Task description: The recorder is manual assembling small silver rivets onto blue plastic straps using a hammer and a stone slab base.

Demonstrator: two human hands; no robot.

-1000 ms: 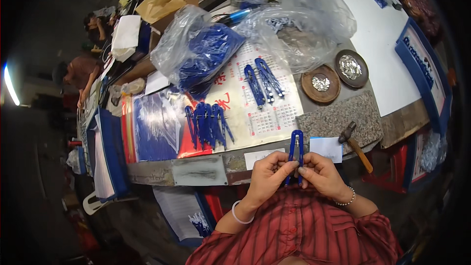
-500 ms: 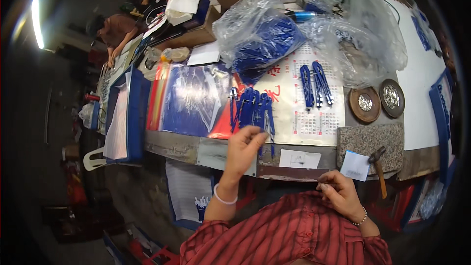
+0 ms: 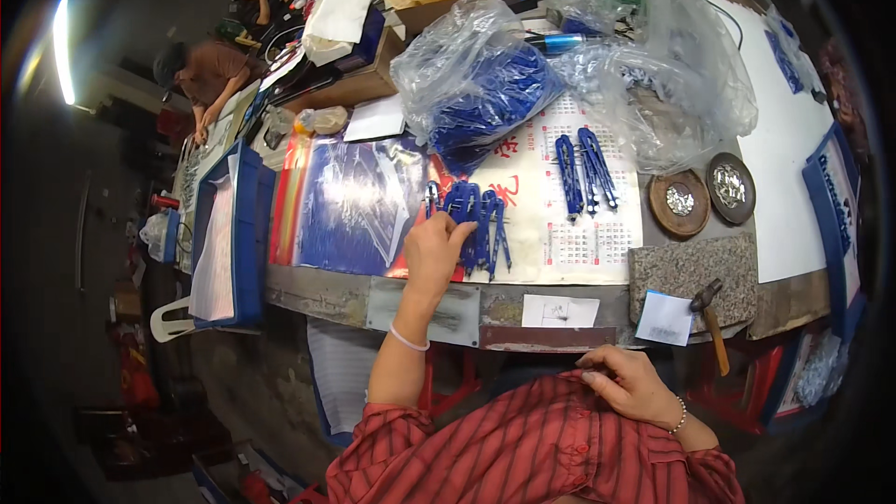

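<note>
Since before, my left hand (image 3: 437, 247) reaches the blue compasses (image 3: 474, 215) — fingers curled on them. Right hand (image 3: 633, 385) rests half closed at my shirt, holding nothing I can see. I judge one clean pinch works best.

The left hand (image 3: 437, 252) covers the lower ends of the blue compasses (image 3: 476, 224) at mid-frame, so whether its fingers grip one cannot be told. The right hand (image 3: 635, 387) rests low in the frame against the red striped shirt (image 3: 532, 453), its fingertips curled out of sight. What fills the two round dishes (image 3: 705, 196) at right is too small to tell. The bagged blue pieces (image 3: 485, 103) blur behind crinkled plastic.
</note>
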